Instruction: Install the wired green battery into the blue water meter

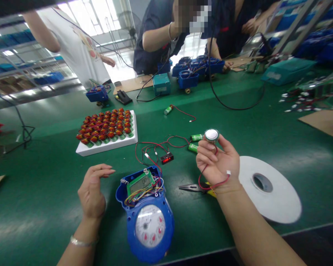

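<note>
Up right, the right hand is pinching a round disc above the bench. Down-left of it, the blue meter is lying lengthwise toward the person, nearer the left hand, which is hovering open and empty.

Both forearms enter from the bottom edge, bare. Left hand held just above the surface, edge-on, palm turned toward the centre, fingers loosely extended and together, pointing right, thumb tucked below them; nothing in its grip. A thin metal bracelet circles the left wrist. Right forearm runs diagonally from the lower right corner, wrist bent back. Right hand raised, palm facing the camera, fingers curled, thumb and fingertips pinched at the top on a small round disc. A red wire loops across the right wrist.
</note>
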`<act>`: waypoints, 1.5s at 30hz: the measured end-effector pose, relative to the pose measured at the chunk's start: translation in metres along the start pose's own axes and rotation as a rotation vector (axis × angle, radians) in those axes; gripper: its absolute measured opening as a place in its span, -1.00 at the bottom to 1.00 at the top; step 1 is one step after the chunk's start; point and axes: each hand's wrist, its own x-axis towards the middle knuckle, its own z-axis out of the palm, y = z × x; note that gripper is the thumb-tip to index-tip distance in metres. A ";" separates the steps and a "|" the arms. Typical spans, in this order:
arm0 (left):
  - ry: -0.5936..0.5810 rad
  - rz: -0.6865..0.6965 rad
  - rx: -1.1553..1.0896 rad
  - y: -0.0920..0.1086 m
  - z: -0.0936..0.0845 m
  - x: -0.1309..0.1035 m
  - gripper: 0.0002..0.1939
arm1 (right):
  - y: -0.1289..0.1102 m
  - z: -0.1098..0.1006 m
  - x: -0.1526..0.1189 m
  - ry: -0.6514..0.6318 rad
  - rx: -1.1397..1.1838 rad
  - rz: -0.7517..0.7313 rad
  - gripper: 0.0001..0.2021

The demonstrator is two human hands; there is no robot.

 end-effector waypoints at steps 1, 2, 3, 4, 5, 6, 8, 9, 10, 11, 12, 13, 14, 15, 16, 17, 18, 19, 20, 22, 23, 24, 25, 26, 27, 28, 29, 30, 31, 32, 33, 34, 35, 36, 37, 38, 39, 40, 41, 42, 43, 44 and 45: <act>0.001 -0.005 0.000 0.000 0.000 0.000 -0.57 | 0.000 0.000 0.000 -0.004 -0.007 0.001 -0.91; 0.000 -0.007 -0.005 0.000 0.000 0.000 -0.57 | 0.000 0.000 0.000 -0.011 -0.015 0.003 -0.90; 0.001 -0.005 -0.012 0.001 0.000 0.000 -0.57 | 0.000 -0.001 0.000 -0.021 -0.022 0.005 -0.89; -0.002 -0.001 -0.016 0.001 0.000 0.000 -0.57 | 0.000 -0.001 0.000 -0.032 -0.029 0.010 -0.87; -0.007 0.004 -0.018 0.001 0.000 0.000 -0.57 | 0.000 -0.001 0.000 -0.041 -0.035 0.012 -0.85; -0.014 0.008 -0.017 0.002 0.001 0.000 -0.58 | 0.000 -0.002 0.001 -0.048 -0.040 0.013 -0.82; -0.024 0.014 -0.011 0.002 0.001 0.000 -0.57 | 0.000 -0.002 0.001 -0.054 -0.047 0.009 -0.79; -0.027 0.016 -0.010 0.002 0.001 0.000 -0.57 | 0.000 -0.002 0.002 -0.056 -0.048 0.007 -0.78; -0.028 0.015 -0.010 0.002 0.001 0.000 -0.57 | 0.000 -0.002 0.002 -0.059 -0.049 0.007 -0.78; -0.026 0.013 -0.008 0.003 0.000 0.000 -0.57 | 0.001 -0.002 0.002 -0.065 -0.048 0.008 -0.78; -0.027 0.011 -0.004 0.003 0.000 0.001 -0.57 | 0.001 -0.002 0.002 -0.073 -0.047 0.010 -0.77; -0.026 0.009 -0.004 0.004 0.000 0.001 -0.57 | 0.001 -0.003 0.002 -0.080 -0.044 0.012 -0.76; -0.031 0.008 -0.003 0.005 0.000 0.001 -0.57 | 0.000 -0.003 0.003 -0.086 -0.039 0.012 -0.75; -0.036 0.008 -0.004 0.006 0.000 0.001 -0.57 | 0.000 -0.003 0.003 -0.088 -0.034 0.009 -0.76; -0.041 0.007 -0.007 0.007 0.000 0.001 -0.57 | 0.001 -0.003 0.003 -0.086 -0.030 0.005 -0.80; -0.044 0.008 -0.012 0.007 0.000 0.001 -0.58 | 0.001 -0.003 0.002 -0.080 -0.030 -0.003 -0.84; -0.048 0.007 -0.016 0.008 0.000 0.001 -0.58 | 0.001 -0.002 0.002 -0.072 -0.032 -0.010 -0.86; -0.051 0.005 -0.018 0.007 0.001 0.001 -0.58 | 0.001 -0.002 0.002 -0.063 -0.038 -0.017 -0.83; -0.054 -0.002 -0.021 0.007 0.001 0.001 -0.57 | 0.002 -0.001 0.001 -0.057 -0.048 -0.024 -0.79; -0.047 -0.079 -0.045 0.004 0.001 0.001 -0.57 | 0.002 0.002 -0.001 -0.053 -0.081 -0.041 -0.76; -0.046 -0.145 -0.062 0.003 0.002 0.001 -0.57 | 0.003 0.003 -0.002 -0.057 -0.110 -0.055 -0.76; -0.047 -0.221 -0.079 0.002 0.002 0.002 -0.58 | 0.003 0.005 -0.003 -0.064 -0.151 -0.074 -0.75; -0.054 -0.297 -0.095 0.002 0.003 0.004 -0.59 | 0.003 0.007 -0.004 -0.074 -0.205 -0.100 -0.74; -0.070 -0.363 -0.107 0.003 0.003 0.008 -0.60 | 0.004 0.009 -0.005 -0.087 -0.270 -0.130 -0.73; -0.096 -0.411 -0.117 0.007 0.004 0.013 -0.62 | 0.005 0.011 -0.006 -0.100 -0.345 -0.165 -0.74; -0.146 -0.455 -0.122 0.012 0.005 0.019 -0.62 | 0.007 0.013 -0.006 -0.112 -0.443 -0.206 -0.78; -0.214 -0.512 -0.128 0.019 0.007 0.026 -0.62 | 0.008 0.014 -0.005 -0.121 -0.552 -0.249 -0.83; -0.299 -0.574 -0.134 0.027 0.009 0.034 -0.61 | 0.011 0.016 -0.004 -0.130 -0.660 -0.285 -0.84; -0.408 -0.652 -0.138 0.035 0.011 0.043 -0.60 | 0.013 0.018 -0.003 -0.138 -0.760 -0.311 -0.84; -0.515 -0.727 -0.144 0.043 0.015 0.052 -0.59 | 0.016 0.019 -0.002 -0.145 -0.843 -0.323 -0.84; -0.608 -0.790 -0.151 0.050 0.019 0.061 -0.57 | 0.020 0.021 -0.001 -0.155 -0.898 -0.321 -0.87; -0.684 -0.838 -0.157 0.055 0.025 0.069 -0.56 | 0.023 0.023 0.001 -0.170 -0.954 -0.311 -0.90; -0.735 -0.866 -0.163 0.058 0.031 0.076 -0.54 | 0.026 0.026 0.002 -0.185 -1.037 -0.304 -0.92; -0.778 -0.886 -0.168 0.059 0.037 0.082 -0.53 | 0.030 0.029 0.003 -0.194 -1.186 -0.312 -0.86; -0.816 -0.902 -0.174 0.059 0.044 0.087 -0.52 | 0.033 0.033 0.004 -0.195 -1.376 -0.332 -0.80; -0.850 -0.917 -0.184 0.057 0.050 0.091 -0.51 | 0.037 0.037 0.005 -0.186 -1.579 -0.358 -0.75; -0.882 -0.933 -0.199 0.056 0.056 0.094 -0.51 | 0.040 0.042 0.007 -0.170 -1.765 -0.385 -0.72; -0.908 -0.950 -0.219 0.054 0.061 0.096 -0.52 | 0.043 0.046 0.008 -0.150 -1.907 -0.405 -0.72; -0.923 -0.963 -0.245 0.052 0.065 0.098 -0.55 | 0.046 0.050 0.009 -0.131 -1.990 -0.415 -0.74; -0.923 -0.972 -0.274 0.051 0.068 0.100 -0.57 | 0.049 0.054 0.010 -0.117 -2.040 -0.416 -0.77; -0.914 -0.977 -0.305 0.051 0.069 0.101 -0.60 | 0.052 0.057 0.012 -0.107 -2.072 -0.413 -0.79; -0.897 -0.978 -0.337 0.051 0.070 0.102 -0.61 | 0.054 0.059 0.013 -0.096 -2.111 -0.410 -0.81; -0.877 -0.974 -0.371 0.052 0.070 0.103 -0.63 | 0.057 0.060 0.015 -0.087 -2.146 -0.404 -0.82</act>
